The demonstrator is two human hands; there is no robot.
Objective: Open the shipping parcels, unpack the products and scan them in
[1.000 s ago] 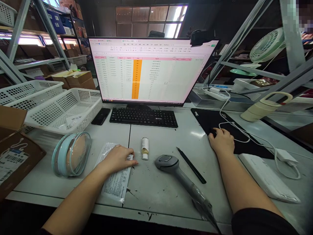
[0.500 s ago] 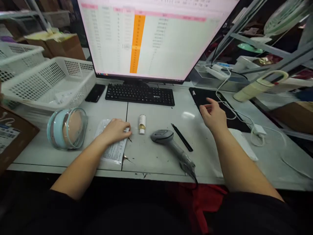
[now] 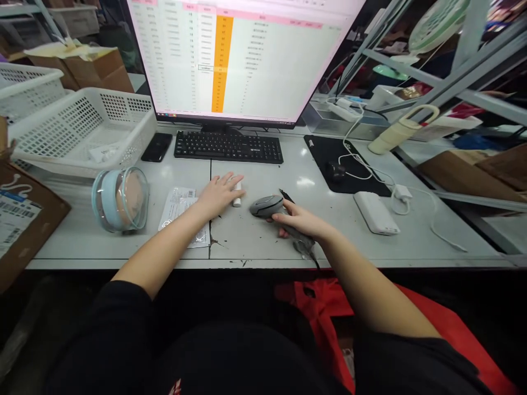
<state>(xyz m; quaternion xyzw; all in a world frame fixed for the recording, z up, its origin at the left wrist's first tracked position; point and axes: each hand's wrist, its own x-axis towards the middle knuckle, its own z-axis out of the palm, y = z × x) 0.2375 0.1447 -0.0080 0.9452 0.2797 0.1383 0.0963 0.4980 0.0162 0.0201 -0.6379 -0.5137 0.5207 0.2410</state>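
Right hand [image 3: 297, 220] moved from mouse [image 3: 336, 170] onto scanner [image 3: 267, 206], fingers gripping, left hand [image 3: 220, 193] open over vial [image 3: 237, 193]

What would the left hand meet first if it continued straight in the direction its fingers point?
The left hand already lies over the small white bottle. Beyond it, probably the black keyboard, though depth is unclear.

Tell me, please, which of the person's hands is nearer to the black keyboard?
Left. The left hand lies flat on the desk just in front of the keyboard, over the small bottle. The right hand grips the scanner farther back toward the desk edge.
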